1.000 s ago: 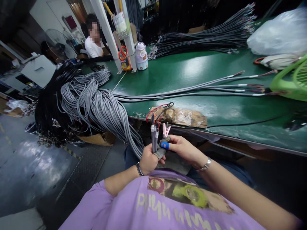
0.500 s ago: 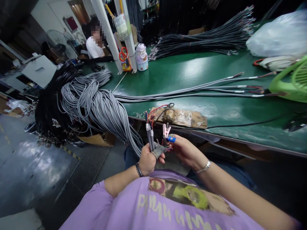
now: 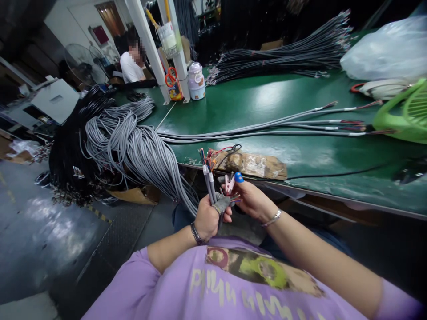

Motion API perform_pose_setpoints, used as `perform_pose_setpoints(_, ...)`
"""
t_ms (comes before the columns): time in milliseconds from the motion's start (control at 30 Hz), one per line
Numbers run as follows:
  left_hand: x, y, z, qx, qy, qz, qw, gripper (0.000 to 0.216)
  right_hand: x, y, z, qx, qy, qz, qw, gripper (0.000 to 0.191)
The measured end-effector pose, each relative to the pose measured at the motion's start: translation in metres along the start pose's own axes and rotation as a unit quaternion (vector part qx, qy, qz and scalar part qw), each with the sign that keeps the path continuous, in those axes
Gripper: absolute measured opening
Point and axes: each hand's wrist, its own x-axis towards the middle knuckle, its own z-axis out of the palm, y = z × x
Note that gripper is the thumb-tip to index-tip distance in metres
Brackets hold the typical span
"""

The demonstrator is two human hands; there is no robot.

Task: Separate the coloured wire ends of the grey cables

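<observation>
My left hand [image 3: 207, 218] is closed around a few grey cables [image 3: 211, 189], whose ends stand upright with loose coloured wires [image 3: 204, 155]. A grey covering wraps part of that hand, and thin stripped wires [image 3: 235, 199] stick out beyond it, towards the right hand. My right hand [image 3: 255, 201] has a blue covering on its thumb. Its thumb and a finger close around a small pink clip [image 3: 229, 184], just above the stripped wires. Part of the grip is hidden.
A large bundle of grey cables [image 3: 147, 146] hangs over the left table end. Several cables lie across the green table [image 3: 253, 102]. A wooden board [image 3: 267, 166] sits at the front edge. A purple bottle [image 3: 196, 82], a green fan [image 3: 407, 111] and a seated person [image 3: 130, 66] are farther off.
My right hand has moved up and left, its blue-covered thumb rising beside the pink clip. The clip has shifted slightly down and left. My left hand keeps its hold on the cables.
</observation>
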Motion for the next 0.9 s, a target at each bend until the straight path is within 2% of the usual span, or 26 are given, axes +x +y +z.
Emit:
perform_pose_setpoints(200, 0.002, -0.006, -0.002, 0.007, 0.000, -0.008, 1.000, 0.043, 0.006, 0.004, -0.002, 0.067, 0.020, 0.015, 0.997, 0.045)
perform_pose_setpoints(467, -0.001, -0.010, -0.006, 0.007, -0.001, -0.007, 1.000, 0.043, -0.004, 0.000, -0.002, 0.099, -0.006, 0.052, 0.994, 0.046)
perform_pose_setpoints(767, -0.008, -0.004, -0.009, 0.000, -0.011, -0.001, 1.000, 0.044, -0.002, -0.008, -0.005, 0.073, -0.014, 0.057, 0.996, 0.034)
perform_pose_setpoints(900, -0.006, 0.000, -0.007, -0.008, -0.004, -0.007, 1.000, 0.044, -0.001, -0.006, -0.003, 0.070, -0.011, 0.056, 0.996, 0.038)
